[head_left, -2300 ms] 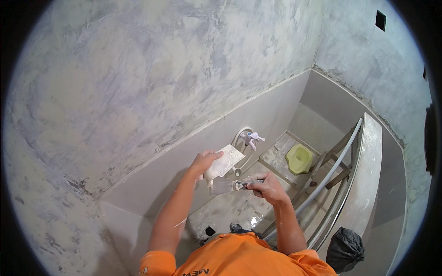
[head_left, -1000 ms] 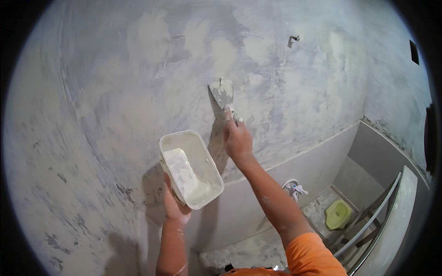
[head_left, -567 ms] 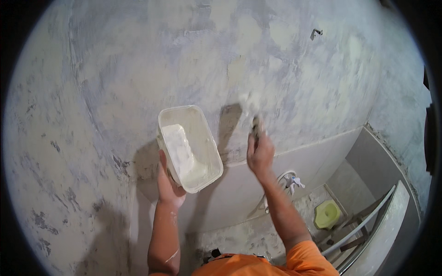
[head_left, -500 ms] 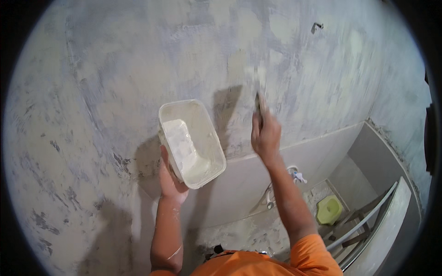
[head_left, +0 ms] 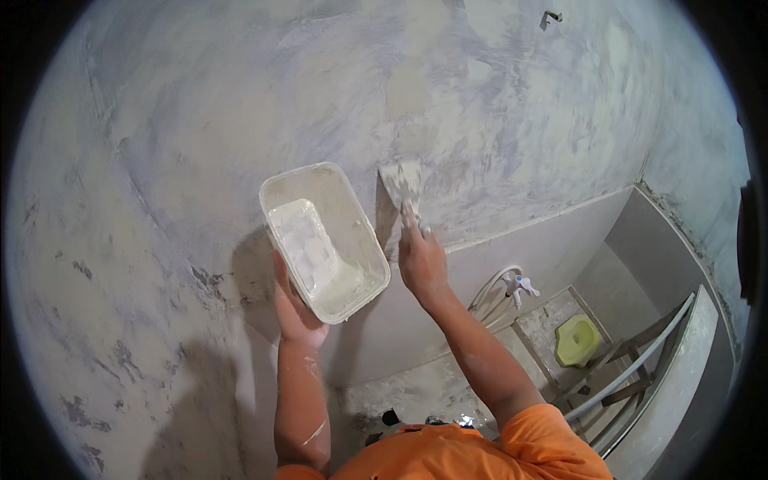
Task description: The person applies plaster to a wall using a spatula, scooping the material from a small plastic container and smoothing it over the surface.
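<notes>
My left hand [head_left: 298, 310] grips a white plastic tub [head_left: 346, 210] from its left side and below. The tub tilts so its inside shows, with wet white filler paste [head_left: 304, 244] along the bottom. My right hand [head_left: 422, 260] is closed round the handle of a putty knife [head_left: 402, 182]. Its broad, paste-smeared blade points up and lies at the wall [head_left: 264, 96], just right of the tub. The wall is patchy grey and cream with smears of filler. My fingers hide most of the knife's handle.
Below the plaster runs a band of grey tile [head_left: 552, 240]. A white tap [head_left: 520, 286] with a hose sticks out there. Low on the right are a green squat toilet [head_left: 577, 340] and a leaning pale board [head_left: 680, 384] beside wooden bars. A metal fitting [head_left: 552, 16] juts from the wall high up.
My right hand has moved left and slightly down with the putty knife, whose blade now shows broad side on. The tub has shifted slightly left and up in view.
</notes>
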A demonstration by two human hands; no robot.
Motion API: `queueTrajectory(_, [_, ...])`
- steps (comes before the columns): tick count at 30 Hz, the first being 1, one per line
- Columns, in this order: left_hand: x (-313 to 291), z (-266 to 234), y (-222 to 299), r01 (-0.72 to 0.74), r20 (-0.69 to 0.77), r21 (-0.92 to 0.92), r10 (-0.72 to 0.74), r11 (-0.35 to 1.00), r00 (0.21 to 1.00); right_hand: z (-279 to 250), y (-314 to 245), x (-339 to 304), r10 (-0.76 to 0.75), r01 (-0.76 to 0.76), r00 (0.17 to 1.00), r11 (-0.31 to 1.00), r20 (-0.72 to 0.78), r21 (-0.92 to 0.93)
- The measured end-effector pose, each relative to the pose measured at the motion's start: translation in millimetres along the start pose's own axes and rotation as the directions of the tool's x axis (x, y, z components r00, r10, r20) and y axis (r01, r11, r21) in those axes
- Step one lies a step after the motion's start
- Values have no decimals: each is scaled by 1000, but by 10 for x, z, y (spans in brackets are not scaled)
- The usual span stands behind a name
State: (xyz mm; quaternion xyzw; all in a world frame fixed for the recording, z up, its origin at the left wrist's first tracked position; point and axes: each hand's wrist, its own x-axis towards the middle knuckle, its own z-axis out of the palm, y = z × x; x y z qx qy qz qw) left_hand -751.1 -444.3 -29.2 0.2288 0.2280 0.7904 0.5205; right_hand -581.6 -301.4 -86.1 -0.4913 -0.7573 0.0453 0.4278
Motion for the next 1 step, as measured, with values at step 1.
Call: queueTrajectory(1, [-32, -25, 13, -4, 45, 1, 4, 1000, 999, 83, 249, -95, -189, 192, 981, 978, -49, 82])
